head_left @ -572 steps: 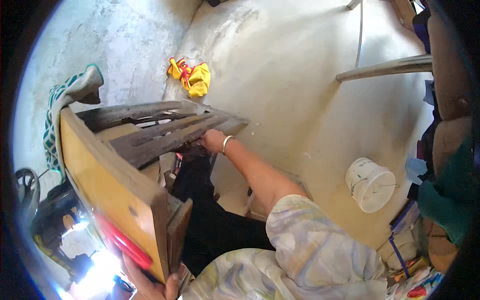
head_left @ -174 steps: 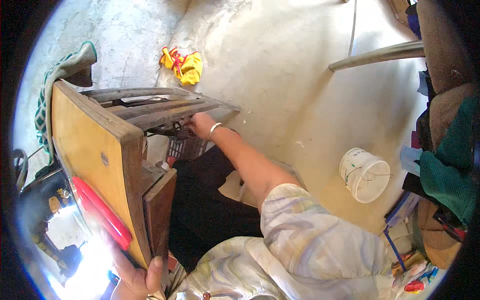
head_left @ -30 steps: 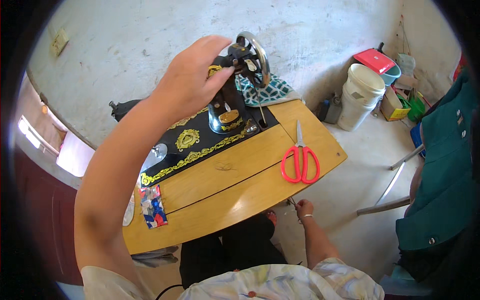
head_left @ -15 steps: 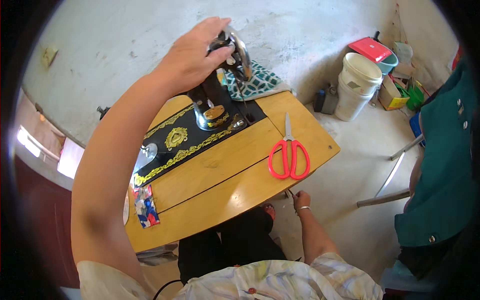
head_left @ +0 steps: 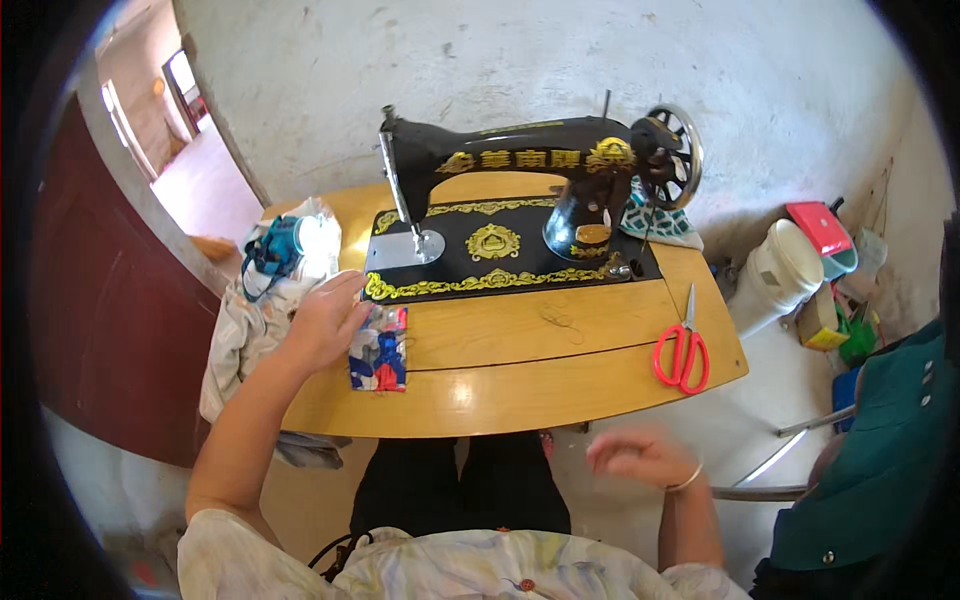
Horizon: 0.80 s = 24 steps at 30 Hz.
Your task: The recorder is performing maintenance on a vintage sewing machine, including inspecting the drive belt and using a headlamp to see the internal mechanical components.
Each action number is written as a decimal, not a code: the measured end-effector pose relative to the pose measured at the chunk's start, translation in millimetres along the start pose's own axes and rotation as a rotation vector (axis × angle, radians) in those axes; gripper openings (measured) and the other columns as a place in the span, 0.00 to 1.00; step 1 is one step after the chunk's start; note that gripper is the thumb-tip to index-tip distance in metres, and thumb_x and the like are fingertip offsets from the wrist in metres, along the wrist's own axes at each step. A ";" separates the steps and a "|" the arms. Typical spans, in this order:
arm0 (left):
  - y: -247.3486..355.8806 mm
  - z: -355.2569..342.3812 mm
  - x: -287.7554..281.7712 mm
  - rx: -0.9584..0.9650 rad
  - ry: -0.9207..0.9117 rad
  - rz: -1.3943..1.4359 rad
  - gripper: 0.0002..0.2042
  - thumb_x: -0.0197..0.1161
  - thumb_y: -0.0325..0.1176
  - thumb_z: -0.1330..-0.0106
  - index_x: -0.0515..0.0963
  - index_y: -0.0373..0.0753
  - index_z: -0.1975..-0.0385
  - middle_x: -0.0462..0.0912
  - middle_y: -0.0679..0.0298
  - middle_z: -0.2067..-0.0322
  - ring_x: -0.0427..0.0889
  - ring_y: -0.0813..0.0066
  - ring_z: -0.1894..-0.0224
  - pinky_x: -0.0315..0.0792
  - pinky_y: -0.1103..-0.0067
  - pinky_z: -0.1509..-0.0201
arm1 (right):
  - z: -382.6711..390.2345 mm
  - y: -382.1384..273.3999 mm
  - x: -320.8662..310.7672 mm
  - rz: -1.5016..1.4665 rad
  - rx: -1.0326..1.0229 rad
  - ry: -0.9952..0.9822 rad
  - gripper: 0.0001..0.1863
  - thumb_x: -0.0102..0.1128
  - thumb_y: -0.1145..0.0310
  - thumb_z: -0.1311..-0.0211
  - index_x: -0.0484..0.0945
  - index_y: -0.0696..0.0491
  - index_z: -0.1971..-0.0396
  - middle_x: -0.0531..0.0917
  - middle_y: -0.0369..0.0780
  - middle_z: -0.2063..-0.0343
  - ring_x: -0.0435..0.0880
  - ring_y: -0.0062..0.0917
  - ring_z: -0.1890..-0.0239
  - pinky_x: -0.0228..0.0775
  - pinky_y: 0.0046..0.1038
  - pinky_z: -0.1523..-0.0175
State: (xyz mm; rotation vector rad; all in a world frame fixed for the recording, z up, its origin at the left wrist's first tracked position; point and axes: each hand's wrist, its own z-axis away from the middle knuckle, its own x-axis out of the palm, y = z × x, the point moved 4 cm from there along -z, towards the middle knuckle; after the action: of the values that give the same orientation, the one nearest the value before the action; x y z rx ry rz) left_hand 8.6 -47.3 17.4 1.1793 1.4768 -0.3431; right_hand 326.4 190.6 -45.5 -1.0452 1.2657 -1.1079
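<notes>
A black sewing machine with gold decoration stands on a wooden table, its handwheel at the right end. Beside the left end of the machine's bed, my left hand rests with fingers stretched and thumb apart, next to a small red, white and blue patterned cloth. Over the floor in front of the table's right side is my right hand, a little blurred, its fingers loosely apart with nothing visible in them. Red-handled scissors lie at the table's right end, points away from me.
Pale cloth and a teal strapped item lie at the table's left end. Green patterned cloth sits behind the handwheel. White buckets stand at right. A person in a green garment is near on the right.
My left hand has left the handwheel and come down left beside the patterned cloth. My right hand has risen from the table's front edge toward me. The view has shifted left.
</notes>
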 end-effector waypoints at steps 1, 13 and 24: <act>-6.7 2.4 5.7 0.023 0.017 -0.012 0.17 0.54 0.32 0.44 0.69 0.33 0.55 0.71 0.47 0.53 0.70 0.54 0.51 0.64 0.71 0.48 | -25.6 -47.3 -7.9 0.256 -0.162 0.088 0.13 0.58 0.73 0.51 0.74 0.57 0.63 0.78 0.38 0.72 0.77 0.25 0.69 0.68 0.24 0.62; -23.9 6.3 30.3 0.009 0.005 0.126 0.27 0.58 0.30 0.47 0.59 0.31 0.46 0.53 0.49 0.42 0.61 0.52 0.44 0.60 0.70 0.44 | -270.4 -160.2 -40.2 1.736 -0.622 0.694 0.25 0.69 0.60 0.70 0.68 0.50 0.68 0.74 0.35 0.75 0.75 0.30 0.69 0.63 0.33 0.61; -30.3 12.9 24.0 -0.030 0.172 0.146 0.38 0.63 0.28 0.56 0.50 0.31 0.44 0.53 0.46 0.43 0.49 0.49 0.39 0.46 0.68 0.36 | -326.2 -171.4 -71.8 1.793 -0.532 0.600 0.21 0.66 0.55 0.63 0.71 0.47 0.69 0.76 0.38 0.76 0.77 0.34 0.71 0.69 0.35 0.68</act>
State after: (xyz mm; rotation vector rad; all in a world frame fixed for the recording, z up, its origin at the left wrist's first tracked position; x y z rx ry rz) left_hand -4.4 -59.7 -19.3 1.3099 1.5271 -0.1215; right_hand -6.1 236.9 122.7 0.3897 2.1928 0.4124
